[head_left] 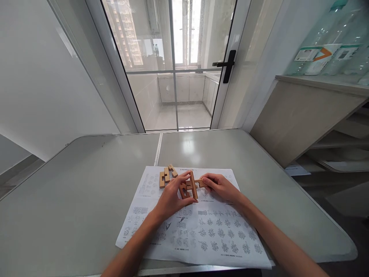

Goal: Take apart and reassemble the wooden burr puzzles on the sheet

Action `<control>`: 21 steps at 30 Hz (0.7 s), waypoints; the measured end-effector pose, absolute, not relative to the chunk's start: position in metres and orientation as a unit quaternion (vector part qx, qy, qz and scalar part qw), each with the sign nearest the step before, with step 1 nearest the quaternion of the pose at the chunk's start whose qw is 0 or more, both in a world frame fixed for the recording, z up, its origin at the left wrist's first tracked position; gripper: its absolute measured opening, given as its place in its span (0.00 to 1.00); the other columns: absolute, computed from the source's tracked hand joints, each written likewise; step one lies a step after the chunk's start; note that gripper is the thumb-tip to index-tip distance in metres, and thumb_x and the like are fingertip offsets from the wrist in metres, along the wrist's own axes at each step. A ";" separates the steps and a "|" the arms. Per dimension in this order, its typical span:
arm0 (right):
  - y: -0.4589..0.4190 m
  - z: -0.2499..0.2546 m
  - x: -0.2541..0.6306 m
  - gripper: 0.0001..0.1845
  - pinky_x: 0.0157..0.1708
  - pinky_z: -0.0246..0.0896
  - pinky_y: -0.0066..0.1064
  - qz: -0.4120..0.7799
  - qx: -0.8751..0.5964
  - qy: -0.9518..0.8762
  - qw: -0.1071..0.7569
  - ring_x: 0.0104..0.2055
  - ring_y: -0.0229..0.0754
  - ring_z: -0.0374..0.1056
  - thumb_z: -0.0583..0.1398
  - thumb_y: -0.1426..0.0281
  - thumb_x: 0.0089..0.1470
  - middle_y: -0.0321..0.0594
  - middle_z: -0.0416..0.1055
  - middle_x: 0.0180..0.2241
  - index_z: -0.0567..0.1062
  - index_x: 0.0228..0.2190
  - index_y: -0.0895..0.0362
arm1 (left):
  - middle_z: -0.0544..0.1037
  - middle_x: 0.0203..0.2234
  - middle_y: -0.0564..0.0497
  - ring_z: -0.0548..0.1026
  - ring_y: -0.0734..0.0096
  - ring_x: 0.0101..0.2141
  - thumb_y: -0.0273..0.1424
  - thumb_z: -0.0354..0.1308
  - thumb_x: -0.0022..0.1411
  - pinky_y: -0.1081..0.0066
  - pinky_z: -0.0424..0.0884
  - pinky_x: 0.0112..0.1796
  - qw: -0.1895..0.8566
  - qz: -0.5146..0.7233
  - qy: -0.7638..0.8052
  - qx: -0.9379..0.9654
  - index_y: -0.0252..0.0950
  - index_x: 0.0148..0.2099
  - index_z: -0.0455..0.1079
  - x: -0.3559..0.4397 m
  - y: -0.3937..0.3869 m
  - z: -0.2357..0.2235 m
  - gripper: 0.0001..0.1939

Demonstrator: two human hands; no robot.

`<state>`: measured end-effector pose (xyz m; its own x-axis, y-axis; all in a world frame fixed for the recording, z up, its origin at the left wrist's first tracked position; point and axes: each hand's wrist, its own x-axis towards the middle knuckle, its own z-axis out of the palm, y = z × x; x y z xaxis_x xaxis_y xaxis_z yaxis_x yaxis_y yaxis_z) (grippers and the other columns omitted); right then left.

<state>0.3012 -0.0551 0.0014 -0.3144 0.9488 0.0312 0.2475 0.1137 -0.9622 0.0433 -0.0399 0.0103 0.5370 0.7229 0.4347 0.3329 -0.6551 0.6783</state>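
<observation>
My left hand (172,196) is closed around a partly joined group of wooden puzzle pieces (193,185), thumb below and fingers above. One long piece in that group stands nearly upright. From the right, my right hand (219,186) pinches the end of a notched wooden piece (201,183), whose other end meets the group; how far it sits inside cannot be made out. Just beyond my left hand lie several loose notched wooden blocks (164,177). Beneath both hands is a large paper sheet (207,254) printed with rows of assembly drawings.
The grey table (72,200) extends to both sides of the paper, with a seam running away from me. A glass door (188,88) with a black handle (229,66) stands at its far edge. At right, large plastic bottles (325,54) rest on a shelf unit (305,115).
</observation>
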 end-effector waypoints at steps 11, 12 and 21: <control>-0.058 0.005 0.301 0.27 0.27 0.53 0.31 0.475 -0.461 -0.656 0.364 0.25 0.37 0.57 0.55 0.45 0.68 0.32 0.66 0.23 0.79 0.40 0.56 | 0.70 0.67 0.43 0.71 0.49 0.65 0.33 0.77 0.53 0.48 0.70 0.63 0.294 0.342 0.323 0.832 0.44 0.62 0.66 0.042 -0.038 0.009 0.37; -0.059 0.005 0.300 0.27 0.27 0.53 0.31 0.475 -0.460 -0.655 0.366 0.24 0.37 0.58 0.55 0.46 0.68 0.32 0.66 0.23 0.79 0.40 0.56 | 0.71 0.67 0.43 0.72 0.49 0.65 0.33 0.77 0.53 0.49 0.70 0.63 0.294 0.341 0.321 0.833 0.44 0.62 0.66 0.042 -0.038 0.008 0.37; -0.064 0.004 0.286 0.25 0.23 0.52 0.30 0.545 -0.429 -0.614 0.377 0.21 0.35 0.59 0.59 0.46 0.66 0.31 0.68 0.22 0.77 0.40 0.56 | 0.73 0.65 0.46 0.79 0.53 0.54 0.34 0.79 0.50 0.52 0.77 0.53 0.236 0.307 0.328 0.862 0.47 0.64 0.63 0.046 -0.043 0.009 0.43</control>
